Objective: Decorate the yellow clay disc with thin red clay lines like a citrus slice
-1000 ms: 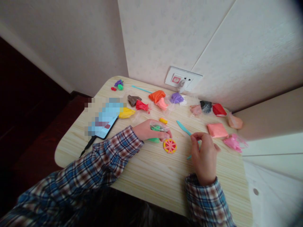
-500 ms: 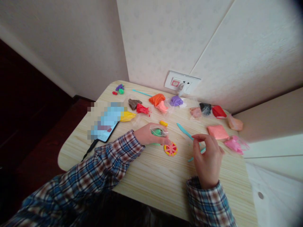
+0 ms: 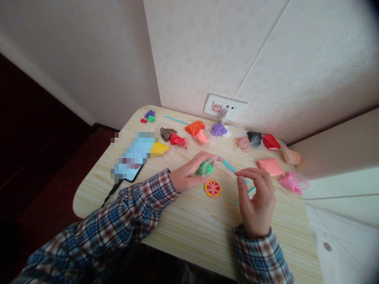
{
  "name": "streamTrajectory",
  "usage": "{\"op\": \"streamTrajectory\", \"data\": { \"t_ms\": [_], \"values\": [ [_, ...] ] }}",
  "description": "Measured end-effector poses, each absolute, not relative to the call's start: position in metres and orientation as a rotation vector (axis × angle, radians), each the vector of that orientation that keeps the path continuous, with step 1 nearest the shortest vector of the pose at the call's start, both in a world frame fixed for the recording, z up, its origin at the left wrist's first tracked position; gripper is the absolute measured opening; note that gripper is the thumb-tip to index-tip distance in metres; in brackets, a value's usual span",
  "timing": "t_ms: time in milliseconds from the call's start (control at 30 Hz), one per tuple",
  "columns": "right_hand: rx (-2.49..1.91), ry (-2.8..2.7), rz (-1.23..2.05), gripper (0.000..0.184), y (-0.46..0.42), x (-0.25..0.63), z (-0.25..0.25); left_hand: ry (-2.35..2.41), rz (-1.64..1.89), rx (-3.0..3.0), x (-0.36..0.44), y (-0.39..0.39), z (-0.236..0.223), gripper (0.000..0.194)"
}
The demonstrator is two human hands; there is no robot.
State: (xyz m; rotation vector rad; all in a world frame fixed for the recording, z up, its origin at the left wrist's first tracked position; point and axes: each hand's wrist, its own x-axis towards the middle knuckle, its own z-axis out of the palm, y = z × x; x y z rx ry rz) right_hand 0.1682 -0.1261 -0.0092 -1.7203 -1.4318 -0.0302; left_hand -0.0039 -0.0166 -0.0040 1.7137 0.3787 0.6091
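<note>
My left hand (image 3: pixel 191 171) is closed around a clear plastic bag of green clay (image 3: pixel 204 168), the bag's open mouth tilted to the right. Just below lies a round clay piece (image 3: pixel 212 189) with a yellow rim and a red middle crossed by pink strips. My right hand (image 3: pixel 257 199) hovers over the table to the right, thumb and forefinger brought together in a pinch; anything between the tips is too small to make out. A blue plastic clay knife (image 3: pixel 228 163) lies between the hands, and another blue tool (image 3: pixel 251 190) is partly hidden behind my right hand.
Bagged clay lies along the back, including orange (image 3: pixel 195 128), purple (image 3: pixel 219 129) and black (image 3: pixel 254 139) lumps. A phone (image 3: pixel 134 152) with a strap rests at the left. Small clay fruits (image 3: pixel 150 114) sit in the far left corner. A wall socket (image 3: pixel 225 107) holds a plug.
My left hand has turned, tipping the bag of green clay to the right and uncovering more of the round piece. The small yellow piece is now hidden. My right hand keeps its pinch-like pose.
</note>
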Motion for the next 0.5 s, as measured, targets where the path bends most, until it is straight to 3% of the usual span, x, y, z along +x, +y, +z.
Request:
{"op": "streamTrajectory", "data": {
  "t_ms": [233, 500],
  "values": [
    [-1.544, -1.439, -0.020, 0.007, -0.127, 0.163, -0.008, 0.364, 0.756, 1.959, 0.000, -0.011, -0.009, 0.026],
    [-1.488, -1.576, 0.052, 0.010, -0.128, 0.151, -0.003, 0.481, 0.797, 2.082, 0.000, -0.012, -0.011, 0.024]
  ]
}}
